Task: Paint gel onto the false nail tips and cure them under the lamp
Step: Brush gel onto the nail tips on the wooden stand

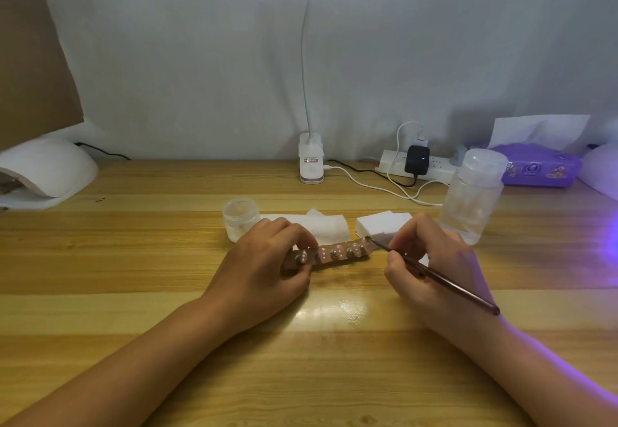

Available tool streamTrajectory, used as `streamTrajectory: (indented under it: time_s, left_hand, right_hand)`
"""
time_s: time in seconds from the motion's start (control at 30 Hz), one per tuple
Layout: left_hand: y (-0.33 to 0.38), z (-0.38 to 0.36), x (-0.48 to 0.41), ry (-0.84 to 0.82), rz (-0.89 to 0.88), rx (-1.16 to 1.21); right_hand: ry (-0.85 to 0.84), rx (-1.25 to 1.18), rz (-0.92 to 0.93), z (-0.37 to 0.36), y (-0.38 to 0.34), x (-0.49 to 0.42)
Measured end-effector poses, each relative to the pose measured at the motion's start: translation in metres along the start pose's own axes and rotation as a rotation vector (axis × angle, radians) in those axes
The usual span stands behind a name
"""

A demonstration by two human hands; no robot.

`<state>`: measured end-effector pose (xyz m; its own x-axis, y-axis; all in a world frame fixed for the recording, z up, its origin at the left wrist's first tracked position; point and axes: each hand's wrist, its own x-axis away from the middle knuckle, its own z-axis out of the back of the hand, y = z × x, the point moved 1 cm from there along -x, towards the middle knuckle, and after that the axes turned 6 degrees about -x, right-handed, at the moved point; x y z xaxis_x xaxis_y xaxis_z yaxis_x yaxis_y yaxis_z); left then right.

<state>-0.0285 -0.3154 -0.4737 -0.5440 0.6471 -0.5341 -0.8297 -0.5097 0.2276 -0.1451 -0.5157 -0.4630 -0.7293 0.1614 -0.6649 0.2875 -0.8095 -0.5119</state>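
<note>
2 hands (264, 264) (443, 251) — strip (337, 258) left, brush (444, 281) right

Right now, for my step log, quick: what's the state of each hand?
Left hand: holds the left end of the nail tip strip.
Right hand: pinches the brush, its tip at the strip's right end.

We recorded one wooden table (133, 259) with pale plank grain, set against a plain grey-white wall (200, 75). We noted a white gooseneck desk lamp (311, 165), its head lit overhead.
</note>
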Motion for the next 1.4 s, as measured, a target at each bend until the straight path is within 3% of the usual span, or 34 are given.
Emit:
streamTrajectory:
  time_s: [0.73,1.0,1.4]
  left_hand:
    - [-0.0004,0.0006,-0.0007,-0.021,0.021,0.043]
    - [-0.0031,-0.0012,-0.0005,-0.02,0.026,0.062]
    - [-0.0058,-0.0017,-0.0017,-0.02,0.031,0.124]
  right_hand:
    - [-0.024,-0.065,0.03,0.0027,0.0001,0.0005]
    - [0.08,-0.115,0.012,0.0047,-0.0004,-0.0018]
    - [0.069,-0.121,-0.013,0.0037,-0.0018,-0.0014]
